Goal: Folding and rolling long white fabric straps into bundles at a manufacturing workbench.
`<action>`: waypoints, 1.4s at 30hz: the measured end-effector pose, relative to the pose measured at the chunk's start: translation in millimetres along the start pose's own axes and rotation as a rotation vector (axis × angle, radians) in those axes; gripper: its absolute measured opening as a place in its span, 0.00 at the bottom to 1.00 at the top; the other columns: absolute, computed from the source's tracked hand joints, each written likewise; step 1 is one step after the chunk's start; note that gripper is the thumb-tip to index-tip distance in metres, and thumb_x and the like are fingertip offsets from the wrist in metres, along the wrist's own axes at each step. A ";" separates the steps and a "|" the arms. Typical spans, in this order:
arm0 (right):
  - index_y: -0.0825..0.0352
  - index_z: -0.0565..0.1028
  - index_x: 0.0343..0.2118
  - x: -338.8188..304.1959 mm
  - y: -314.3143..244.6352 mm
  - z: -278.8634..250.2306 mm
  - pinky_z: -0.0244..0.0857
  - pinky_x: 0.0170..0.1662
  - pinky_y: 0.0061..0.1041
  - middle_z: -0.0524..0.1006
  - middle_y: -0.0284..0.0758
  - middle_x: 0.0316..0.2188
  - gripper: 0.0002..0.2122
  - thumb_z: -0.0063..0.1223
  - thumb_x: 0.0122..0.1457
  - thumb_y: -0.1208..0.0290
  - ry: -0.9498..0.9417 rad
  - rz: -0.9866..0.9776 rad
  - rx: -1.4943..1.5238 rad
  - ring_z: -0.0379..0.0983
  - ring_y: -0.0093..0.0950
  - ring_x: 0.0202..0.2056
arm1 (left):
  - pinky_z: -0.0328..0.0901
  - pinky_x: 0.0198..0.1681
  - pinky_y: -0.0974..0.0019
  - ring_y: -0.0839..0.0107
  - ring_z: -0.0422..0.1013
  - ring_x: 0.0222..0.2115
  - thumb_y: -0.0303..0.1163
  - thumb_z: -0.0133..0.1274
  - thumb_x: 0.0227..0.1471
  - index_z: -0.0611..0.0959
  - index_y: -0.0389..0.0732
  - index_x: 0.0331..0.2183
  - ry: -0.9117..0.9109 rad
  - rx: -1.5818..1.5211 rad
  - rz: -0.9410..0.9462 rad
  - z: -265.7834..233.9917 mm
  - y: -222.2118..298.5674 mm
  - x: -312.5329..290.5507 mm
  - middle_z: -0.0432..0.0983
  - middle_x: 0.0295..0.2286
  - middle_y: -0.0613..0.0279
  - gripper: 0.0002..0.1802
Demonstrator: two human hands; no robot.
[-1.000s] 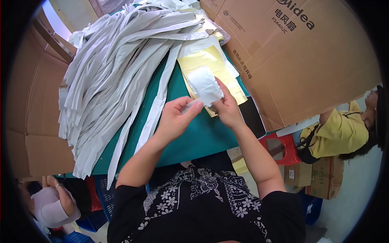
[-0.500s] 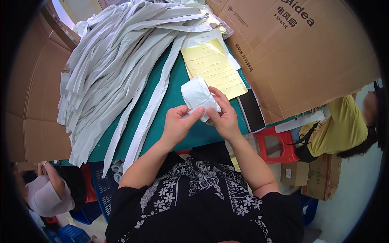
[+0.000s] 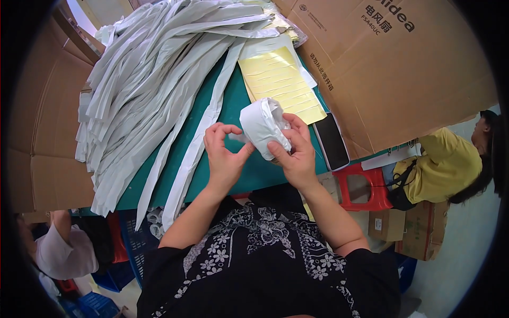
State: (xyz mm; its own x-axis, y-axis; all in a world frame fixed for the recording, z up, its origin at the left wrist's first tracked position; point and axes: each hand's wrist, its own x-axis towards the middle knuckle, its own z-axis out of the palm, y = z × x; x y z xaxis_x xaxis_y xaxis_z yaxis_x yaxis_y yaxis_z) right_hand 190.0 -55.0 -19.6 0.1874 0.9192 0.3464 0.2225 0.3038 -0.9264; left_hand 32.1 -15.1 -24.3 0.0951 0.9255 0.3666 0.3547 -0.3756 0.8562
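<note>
A thick white roll (image 3: 257, 127), wound from a flat folded strip, is held up over the green table. My right hand (image 3: 298, 156) grips its right side, the thumb across the front and fingers behind. My left hand (image 3: 225, 156) is at the roll's left side, its thumb and forefinger curved and apart, the thumb tip close to the roll. A small pale patch shows between those fingertips, too indistinct to name. Beyond the roll lies a yellow sheet (image 3: 281, 85) with rows of narrow slits or strips. A dark phone-like slab (image 3: 331, 140) lies right of my right hand.
A large heap of long white strips (image 3: 159, 79) covers the table's left; two strips hang toward the front edge. Cardboard (image 3: 392, 79) stands at the right, more cardboard (image 3: 53, 132) at the left. A red stool (image 3: 363, 188) and a person in yellow (image 3: 442, 167) are beyond the right edge.
My left hand has let go of the roll's front and moved left, its fingers spreading. The roll has turned in my right hand, so its hollow top now shows.
</note>
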 end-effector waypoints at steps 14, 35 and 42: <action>0.66 0.76 0.34 -0.7 -28.2 0.2 0.59 0.51 0.33 0.60 0.41 0.48 0.19 0.67 0.33 0.76 -0.177 -0.369 -0.190 0.60 0.40 0.51 | 0.64 0.48 0.64 0.67 0.67 0.46 0.28 0.70 0.25 0.66 0.39 0.51 -0.487 -1.245 -0.489 -9.0 -18.6 -9.6 0.69 0.45 0.61 0.47; 0.69 0.79 0.28 15.2 -12.0 7.0 0.59 0.50 0.31 0.61 0.47 0.52 0.12 0.65 0.36 0.73 -0.225 -0.260 -0.409 0.63 0.40 0.50 | 0.56 0.25 0.70 0.75 0.60 0.24 0.41 0.60 0.42 0.79 0.41 0.37 -0.029 -0.120 -0.222 -38.0 -28.0 -23.7 0.64 0.24 0.68 0.20; 0.67 0.75 0.26 18.9 -12.4 5.3 0.58 0.50 0.37 0.63 0.42 0.50 0.15 0.65 0.30 0.74 -0.367 -0.535 -0.628 0.59 0.42 0.50 | 0.59 0.30 0.63 0.63 0.64 0.28 0.32 0.63 0.34 0.80 0.39 0.26 -0.273 0.452 0.344 -51.1 33.9 20.7 0.67 0.26 0.61 0.13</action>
State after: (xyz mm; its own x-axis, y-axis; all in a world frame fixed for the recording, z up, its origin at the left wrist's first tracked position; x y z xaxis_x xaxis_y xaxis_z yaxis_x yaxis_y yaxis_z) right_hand 185.7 -40.1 -2.3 -0.3840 0.7495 0.5393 0.6940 0.6195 -0.3667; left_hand -1.5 -11.1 30.9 0.4867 0.7569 0.4361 0.6138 -0.6515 0.4459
